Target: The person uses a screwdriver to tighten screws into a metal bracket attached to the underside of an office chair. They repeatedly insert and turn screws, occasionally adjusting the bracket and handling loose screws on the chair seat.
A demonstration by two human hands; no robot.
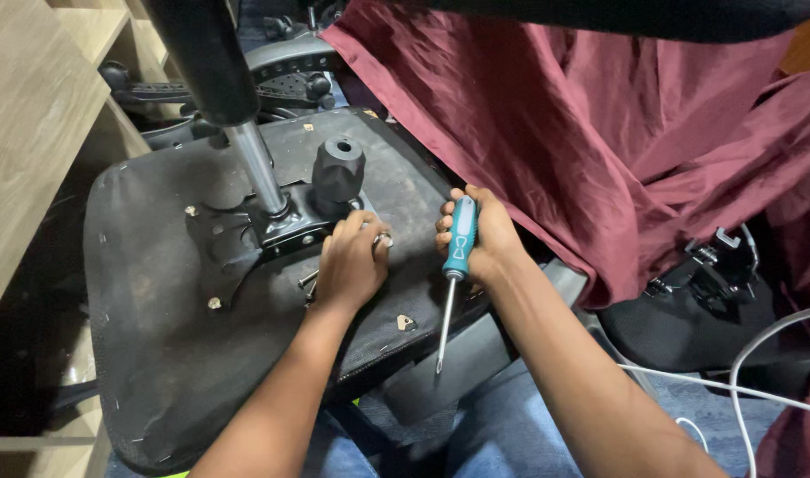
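1. Head view: a screwdriver [454,265] with a teal handle sits upright in the right hand [476,237], the grip closed round the handle, its shaft pointing down past the seat edge.
2. The left hand [352,262] rests on the metal mounting plate [245,235]; its grip is curled over a small metal part, which I cannot make out clearly.
3. Both hands lie on an upturned black chair seat [148,327], beside a black knob [338,170] and the gas cylinder [256,164].
4. Maroon cloth [600,133] hangs to the right.

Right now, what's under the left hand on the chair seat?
The left hand covers part of the metal bracket; a loose bolt pokes out beside it. Whatever lies beneath the palm is hidden.
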